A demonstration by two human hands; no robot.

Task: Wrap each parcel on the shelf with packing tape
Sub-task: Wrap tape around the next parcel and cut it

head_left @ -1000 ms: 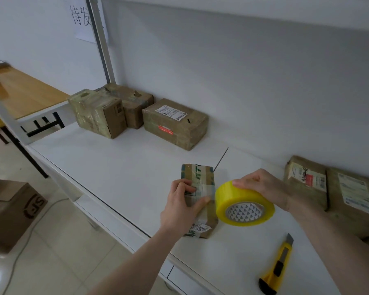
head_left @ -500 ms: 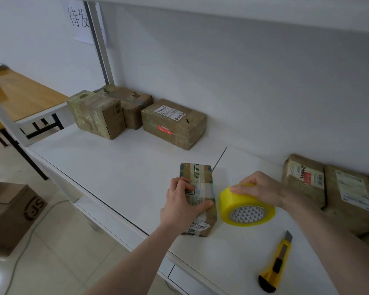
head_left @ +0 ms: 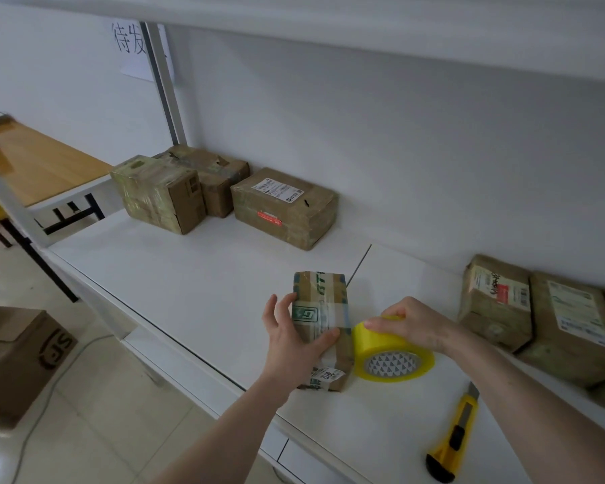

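Three taped parcels (head_left: 224, 193) at shelf (head_left: 196, 274) rear left; left hand (head_left: 294, 340) gripping small parcel (head_left: 323, 326) at front edge; right hand (head_left: 413, 330) grasping yellow tape roll (head_left: 392, 351) touching it; utility knife (head_left: 453, 438); parcels (head_left: 538, 316) far right

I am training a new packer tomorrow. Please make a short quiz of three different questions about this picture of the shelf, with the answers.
1. True or false: the right hand grips the yellow tape roll.
2. Multiple choice: where does the yellow utility knife lie? A) on the small parcel B) on the shelf, near the right forearm C) on the floor
3. Fill in: the left hand holds the small ____.

Key: 1 true; 2 B; 3 parcel.
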